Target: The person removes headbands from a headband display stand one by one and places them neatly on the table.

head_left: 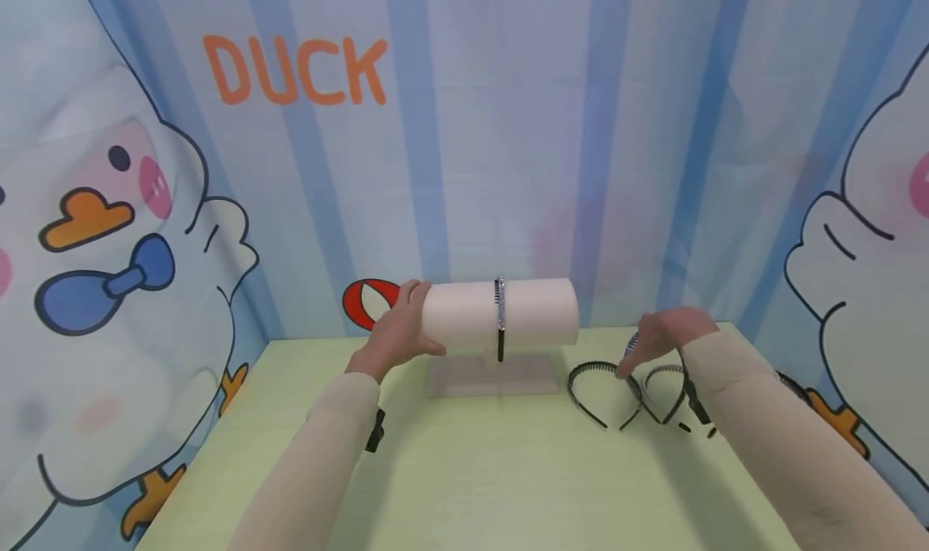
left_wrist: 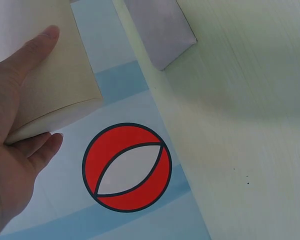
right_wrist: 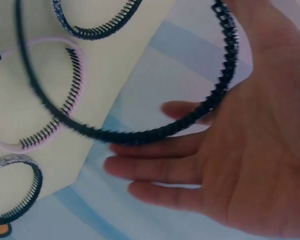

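My left hand [head_left: 399, 333] grips the left end of a white padded cylinder [head_left: 464, 313] on a pale base [head_left: 533, 373]. In the left wrist view its thumb lies along the cylinder and fingertips show beneath the end. Round the cylinder's middle sits a glittery headband [head_left: 501, 309] with comb teeth. Over the table's back right is my right hand [head_left: 668, 333], holding a dark toothed headband [right_wrist: 140, 136] with glitter along its edge. The band crosses in front of long, nearly straight fingers [right_wrist: 160, 170]; the thumb tip is outside the right wrist view.
A black toothed headband [head_left: 573, 381] lies on the pale yellow table [head_left: 472, 470], right of the base. Beside it is a pink headband [right_wrist: 80, 60] with dark teeth. Another glitter-topped headband [right_wrist: 37, 175] lies near the table's right back corner. A duck-print cloth [head_left: 501, 131] stands behind.
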{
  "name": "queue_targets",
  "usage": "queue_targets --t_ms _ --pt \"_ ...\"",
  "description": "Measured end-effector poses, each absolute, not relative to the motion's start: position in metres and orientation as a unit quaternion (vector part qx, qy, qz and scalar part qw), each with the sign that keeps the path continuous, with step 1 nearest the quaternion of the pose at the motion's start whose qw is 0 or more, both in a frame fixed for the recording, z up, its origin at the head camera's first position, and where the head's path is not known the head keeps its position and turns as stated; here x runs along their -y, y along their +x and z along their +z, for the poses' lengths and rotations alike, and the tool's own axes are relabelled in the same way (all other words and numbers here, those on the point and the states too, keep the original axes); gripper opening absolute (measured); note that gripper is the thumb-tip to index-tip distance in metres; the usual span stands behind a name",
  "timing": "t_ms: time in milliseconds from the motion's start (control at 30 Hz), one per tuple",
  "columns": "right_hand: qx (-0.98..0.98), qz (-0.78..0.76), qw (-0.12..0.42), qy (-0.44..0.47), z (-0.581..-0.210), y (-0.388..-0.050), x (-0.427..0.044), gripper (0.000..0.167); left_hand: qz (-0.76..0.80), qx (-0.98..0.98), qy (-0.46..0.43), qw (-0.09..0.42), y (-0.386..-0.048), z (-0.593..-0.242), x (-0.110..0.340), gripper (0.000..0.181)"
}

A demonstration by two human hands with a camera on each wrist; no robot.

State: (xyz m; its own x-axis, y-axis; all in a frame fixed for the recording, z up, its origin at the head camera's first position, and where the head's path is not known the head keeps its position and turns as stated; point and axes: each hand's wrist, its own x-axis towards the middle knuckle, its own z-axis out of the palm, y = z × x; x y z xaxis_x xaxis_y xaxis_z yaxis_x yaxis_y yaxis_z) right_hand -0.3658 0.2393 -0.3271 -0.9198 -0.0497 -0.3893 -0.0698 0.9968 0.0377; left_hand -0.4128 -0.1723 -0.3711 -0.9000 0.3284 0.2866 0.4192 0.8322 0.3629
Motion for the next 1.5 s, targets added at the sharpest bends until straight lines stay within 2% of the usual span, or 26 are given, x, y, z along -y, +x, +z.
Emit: queue_targets --t_ms 133,200,400,633,1067,1500 --pt "-0.97 0.047 0.236 -0.029 -0.333 -0.359 -0.246 0.101 -0.212 0.951 -0.198 0.109 -0.411 -0.371 0.173 0.111" --pt "-0.969 0.039 0.244 -0.014 -0.338 -0.356 -0.249 0.101 -0.211 0.951 -0.198 0.109 -0.411 -0.371 0.174 0.111" --pt "-0.976 0.007 0.211 0.049 -0.355 -0.343 -0.257 0.104 -0.212 0.951 -0.201 0.105 -0.414 -0.372 0.174 0.111" --pt "-0.977 0.039 0.208 0.022 -0.377 -0.331 -0.259 0.091 -0.21 0.951 -0.203 0.104 -0.418 -0.375 0.174 0.112" --pt "-0.967 0.049 0.245 0.047 -0.395 -0.324 -0.25 0.107 -0.211 0.951 -0.203 0.102 -0.416 -0.374 0.174 0.112" --pt "-0.975 0.031 0.219 0.037 -0.411 -0.321 -0.261 0.1 -0.211 0.951 -0.2 0.104 -0.415 -0.373 0.173 0.111"
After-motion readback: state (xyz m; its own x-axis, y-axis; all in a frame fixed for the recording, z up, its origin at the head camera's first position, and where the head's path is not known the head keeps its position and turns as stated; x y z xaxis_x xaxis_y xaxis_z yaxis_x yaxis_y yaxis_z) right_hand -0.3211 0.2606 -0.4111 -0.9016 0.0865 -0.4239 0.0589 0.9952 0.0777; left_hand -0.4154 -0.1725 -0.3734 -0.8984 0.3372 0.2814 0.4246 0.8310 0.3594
